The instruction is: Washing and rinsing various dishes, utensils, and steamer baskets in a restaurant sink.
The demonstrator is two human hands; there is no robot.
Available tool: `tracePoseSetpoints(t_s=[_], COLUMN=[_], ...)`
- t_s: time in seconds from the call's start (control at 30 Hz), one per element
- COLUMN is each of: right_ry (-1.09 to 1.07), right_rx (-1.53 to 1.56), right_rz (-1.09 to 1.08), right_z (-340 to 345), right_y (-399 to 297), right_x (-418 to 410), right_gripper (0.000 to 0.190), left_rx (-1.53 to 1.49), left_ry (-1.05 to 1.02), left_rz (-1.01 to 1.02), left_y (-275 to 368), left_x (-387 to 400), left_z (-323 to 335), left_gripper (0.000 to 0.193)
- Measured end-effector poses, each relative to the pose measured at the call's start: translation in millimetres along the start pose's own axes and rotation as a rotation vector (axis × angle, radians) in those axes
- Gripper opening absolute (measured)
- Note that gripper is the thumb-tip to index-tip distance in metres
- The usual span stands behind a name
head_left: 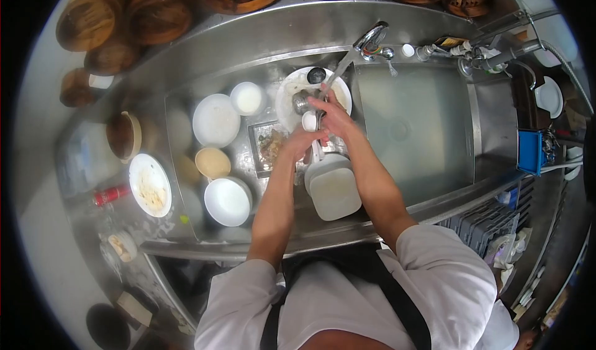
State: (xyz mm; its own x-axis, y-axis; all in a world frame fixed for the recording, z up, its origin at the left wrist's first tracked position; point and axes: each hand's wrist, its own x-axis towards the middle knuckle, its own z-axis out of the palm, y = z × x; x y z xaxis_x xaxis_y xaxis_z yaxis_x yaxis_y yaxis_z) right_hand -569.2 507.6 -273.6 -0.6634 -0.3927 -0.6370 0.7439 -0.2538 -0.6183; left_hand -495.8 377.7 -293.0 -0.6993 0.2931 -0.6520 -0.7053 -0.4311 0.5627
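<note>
Both my hands meet over the left sink basin, around a bundle of spoons. My left hand (300, 144) closes on their handles, and a white spoon (309, 121) shows its bowl in front of it. My right hand (339, 117) wraps the bundle from the other side, fingers stretched over metal spoon parts (320, 116). Water (341, 70) runs from the chrome faucet (372, 38) onto or beside my right fingertips. Below lies a large white plate (343, 91) with a small black dish (316, 75) and a clear glass-like vessel (301, 101). My fingers partly hide the spoons.
White bowls (228, 202), a tan bowl (213, 162) and a drain tray (253, 149) holding food scraps stand left. Square white dishes (335, 194) sit near my forearms. The right basin (414, 117) holds cloudy water. A food-stained plate (150, 184) and red can (111, 194) lie on the left counter.
</note>
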Motion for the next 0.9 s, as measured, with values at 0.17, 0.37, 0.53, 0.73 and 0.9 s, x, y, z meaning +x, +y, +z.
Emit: tracePoseSetpoints(t_s=[0.17,0.37,0.53,0.73,0.9], right_ry=[-0.014,0.130,0.325,0.500,0.441], right_rx=[-0.488,-0.501,-0.468,-0.520,-0.390], right_rz=[-0.267,-0.478,-0.540,-0.525,-0.508], right_z=[-31,-23,-1,-49,-4], right_y=[-8,7,33,47,56], right_x=[19,28,29,58,48], right_gripper=[0.060,0.031,0.035,0.037,0.043], left_rx=[0.328,0.483,0.044,-0.258,-0.204], left_ry=[-0.033,-0.004,0.106,0.112,0.196], left_rz=[0.146,0.223,0.141,0.144,0.263], left_y=[13,18,7,5,-17], left_x=[15,15,15,11,22], left_z=[13,4,-8,27,-9], left_gripper=[0.037,0.031,0.048,0.059,0.045])
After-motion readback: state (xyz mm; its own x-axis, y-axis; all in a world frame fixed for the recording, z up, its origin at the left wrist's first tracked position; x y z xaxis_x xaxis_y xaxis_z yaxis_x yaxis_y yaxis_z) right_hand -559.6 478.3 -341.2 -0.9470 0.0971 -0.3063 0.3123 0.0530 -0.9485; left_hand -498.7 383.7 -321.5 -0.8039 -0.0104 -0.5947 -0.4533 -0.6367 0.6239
